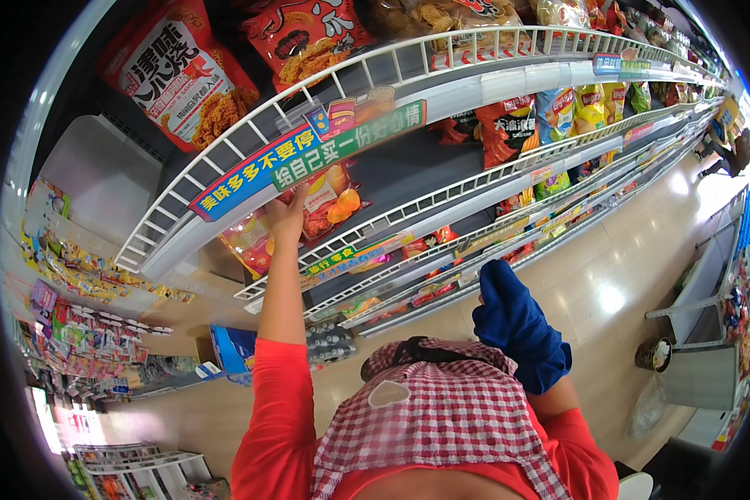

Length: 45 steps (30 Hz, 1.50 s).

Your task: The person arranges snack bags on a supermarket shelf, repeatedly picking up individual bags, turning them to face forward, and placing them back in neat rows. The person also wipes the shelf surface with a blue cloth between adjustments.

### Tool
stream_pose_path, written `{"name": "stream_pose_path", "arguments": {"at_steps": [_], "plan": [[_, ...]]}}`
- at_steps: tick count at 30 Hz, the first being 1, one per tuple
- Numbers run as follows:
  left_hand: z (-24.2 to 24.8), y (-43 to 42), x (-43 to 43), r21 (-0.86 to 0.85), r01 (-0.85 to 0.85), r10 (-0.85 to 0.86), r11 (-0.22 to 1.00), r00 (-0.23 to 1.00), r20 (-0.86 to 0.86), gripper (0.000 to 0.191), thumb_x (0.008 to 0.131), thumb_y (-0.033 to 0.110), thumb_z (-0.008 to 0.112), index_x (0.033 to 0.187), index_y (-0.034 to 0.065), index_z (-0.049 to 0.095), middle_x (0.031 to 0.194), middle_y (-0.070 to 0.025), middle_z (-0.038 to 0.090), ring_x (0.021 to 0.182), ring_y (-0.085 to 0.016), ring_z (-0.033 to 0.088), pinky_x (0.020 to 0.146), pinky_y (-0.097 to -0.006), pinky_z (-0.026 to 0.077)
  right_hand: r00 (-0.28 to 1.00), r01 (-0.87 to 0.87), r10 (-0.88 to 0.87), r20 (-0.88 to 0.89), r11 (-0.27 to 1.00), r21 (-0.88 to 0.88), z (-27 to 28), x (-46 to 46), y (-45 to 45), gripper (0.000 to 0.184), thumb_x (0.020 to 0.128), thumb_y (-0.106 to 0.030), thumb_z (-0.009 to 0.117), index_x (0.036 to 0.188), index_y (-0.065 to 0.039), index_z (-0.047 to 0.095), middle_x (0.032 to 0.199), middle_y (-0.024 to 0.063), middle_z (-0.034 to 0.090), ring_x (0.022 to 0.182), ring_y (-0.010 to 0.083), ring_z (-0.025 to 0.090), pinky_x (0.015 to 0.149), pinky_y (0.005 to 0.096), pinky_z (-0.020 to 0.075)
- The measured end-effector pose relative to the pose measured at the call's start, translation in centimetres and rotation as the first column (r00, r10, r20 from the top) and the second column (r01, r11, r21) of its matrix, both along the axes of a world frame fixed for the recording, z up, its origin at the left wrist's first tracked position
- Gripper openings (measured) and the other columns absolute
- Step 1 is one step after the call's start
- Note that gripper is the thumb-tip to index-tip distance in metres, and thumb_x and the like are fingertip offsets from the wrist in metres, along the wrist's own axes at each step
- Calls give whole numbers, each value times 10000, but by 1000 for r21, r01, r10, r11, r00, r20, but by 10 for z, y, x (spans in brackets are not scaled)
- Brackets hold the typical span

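Observation:
My left hand [286, 215] reaches between two shelf levels, its fingers at a red snack bag [331, 203]; part of the fingers is hidden behind the bag and the shelf edge, so a firm hold cannot be made out. Below and left of that hand leans a yellow and red snack bag [250, 240]. A dark blue cloth [519, 322] is draped over my right hand [482, 300], which is almost wholly covered and hangs in front of the lower shelves. Overhead, a large red snack bag [181, 81] stands on the top shelf.
White wire guard rails [375, 65] run along the shelf fronts. Chip bags [556, 112] stand farther right. Packets hang at the left [94, 337]. On the floor at the right are a waste bin [653, 355] and a clear plastic bag [649, 406]. A person [734, 153] is far off.

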<state>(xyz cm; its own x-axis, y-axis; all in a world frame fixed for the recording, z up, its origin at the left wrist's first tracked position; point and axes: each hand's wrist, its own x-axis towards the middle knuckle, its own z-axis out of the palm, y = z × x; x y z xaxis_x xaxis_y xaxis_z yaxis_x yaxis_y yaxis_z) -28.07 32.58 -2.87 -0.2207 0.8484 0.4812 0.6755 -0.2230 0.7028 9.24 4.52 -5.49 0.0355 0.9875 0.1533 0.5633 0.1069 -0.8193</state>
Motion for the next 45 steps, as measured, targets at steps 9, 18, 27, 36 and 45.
{"name": "stream_pose_path", "arguments": {"at_steps": [9,18,27,36,45], "plan": [[2,-13,47,179,92,70,980,680,-730,860,900,550,609,1510,36,287,1553,-280,226,1433,-507,150,1138,-653,116,976,-118,120,-184,993,20,-24,-2,29,272,828,-101,637,1061,6,545,939,124,531,794,245,575,724,337,483],[-5,13,39,-200,23,-168,980,641,-749,871,910,689,455,1530,110,257,1547,-251,241,1428,-488,174,1125,-668,98,941,-313,296,162,946,85,75,-2,82,294,812,-382,636,941,-117,625,899,94,628,834,273,629,747,406,480],[9,-109,96,208,508,-437,836,845,-307,561,912,348,665,1363,46,523,1466,-245,401,1370,-416,372,1129,-486,318,-61,-237,-79,-995,970,-62,116,-24,127,380,946,-363,516,1111,-30,598,1015,112,658,918,289,634,836,428,511],[-51,-222,137,-152,662,-618,734,744,254,395,938,193,647,1289,27,574,1337,-186,551,1223,-344,546,1021,-403,442,923,-380,381,50,925,-21,79,-35,286,340,1010,-319,476,1168,-55,620,1051,79,677,962,201,642,860,371,514],[-98,-266,155,-254,386,-251,887,864,437,371,929,128,644,1278,20,575,1149,-169,632,1004,-271,652,869,-362,539,507,-357,468,723,878,-318,4,-77,354,337,1010,-313,479,1177,-57,621,1066,80,675,971,196,642,857,366,513]]}}
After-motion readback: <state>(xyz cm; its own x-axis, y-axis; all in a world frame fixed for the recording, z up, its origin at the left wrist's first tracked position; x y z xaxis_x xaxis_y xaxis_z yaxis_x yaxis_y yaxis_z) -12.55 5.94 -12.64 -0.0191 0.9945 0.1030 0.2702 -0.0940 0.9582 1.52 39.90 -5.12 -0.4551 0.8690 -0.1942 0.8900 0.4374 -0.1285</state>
